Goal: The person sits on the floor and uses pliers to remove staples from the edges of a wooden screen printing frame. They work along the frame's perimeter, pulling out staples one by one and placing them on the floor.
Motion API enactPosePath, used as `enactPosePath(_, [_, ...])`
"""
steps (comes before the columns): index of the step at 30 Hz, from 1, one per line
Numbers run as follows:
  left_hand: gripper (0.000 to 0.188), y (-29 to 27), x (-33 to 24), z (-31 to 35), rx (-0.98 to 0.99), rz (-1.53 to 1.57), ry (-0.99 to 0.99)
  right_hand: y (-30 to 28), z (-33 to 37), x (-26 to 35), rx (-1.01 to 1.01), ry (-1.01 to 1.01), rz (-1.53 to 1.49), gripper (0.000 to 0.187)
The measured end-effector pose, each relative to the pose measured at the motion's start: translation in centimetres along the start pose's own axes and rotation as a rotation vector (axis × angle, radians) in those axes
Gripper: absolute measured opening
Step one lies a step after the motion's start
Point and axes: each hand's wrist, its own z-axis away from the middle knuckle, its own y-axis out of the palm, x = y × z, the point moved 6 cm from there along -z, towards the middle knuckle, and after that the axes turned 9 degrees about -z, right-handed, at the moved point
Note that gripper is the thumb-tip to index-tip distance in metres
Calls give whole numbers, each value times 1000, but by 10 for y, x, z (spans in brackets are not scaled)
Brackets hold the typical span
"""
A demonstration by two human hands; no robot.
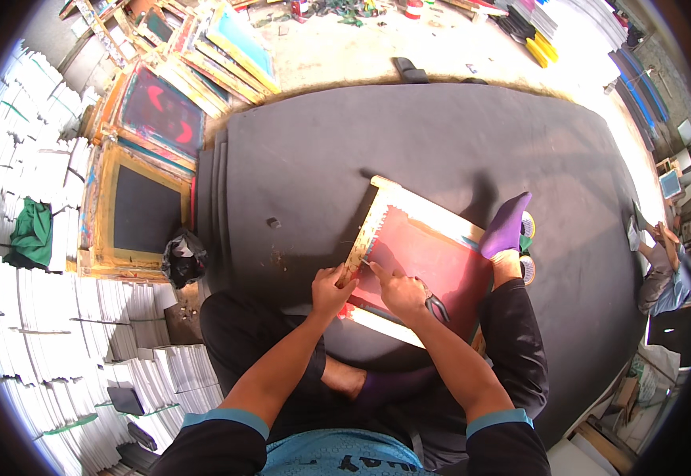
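Note:
A wooden screen-printing frame [375, 208] with red mesh lies tilted on the dark sheets in front of my crossed legs. My left hand [331, 290] is closed around the frame's left rail near its lower corner. My right hand [401, 293] is over the mesh, index finger reaching to the inner edge of that rail, close to my left thumb. Pliers [438, 308] with dark handles stick out from the right hand's palm side; their jaws are mostly hidden by the hand. My purple-socked foot [507, 224] presses on the frame's right side.
Broad dark foam-like sheets [298, 143] are stacked beneath me. More screen frames [107, 210] lean at the left, with a black plastic bag [183, 258] beside them. White stacks [52, 309] line the left side. Tape rolls [528, 270] sit by my foot. Another person [666, 266] is at far right.

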Motion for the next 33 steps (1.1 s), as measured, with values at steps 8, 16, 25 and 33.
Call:
enactPosePath(8, [54,3,4,0,-12,34,1,9,2,-4,-27,10,-15,53])
enactPosePath(16, [54,10,6,0,57,-14,-63,8,-3,17,10,67,161,51])
enactPosePath(25, [54,7,6,0,39,5,-39,11,-2,-10,23,21,-164,45])
enactPosePath(33, [47,3,3,-2,49,-16,-16,25,-13,-21,-243,-66,-573,36])
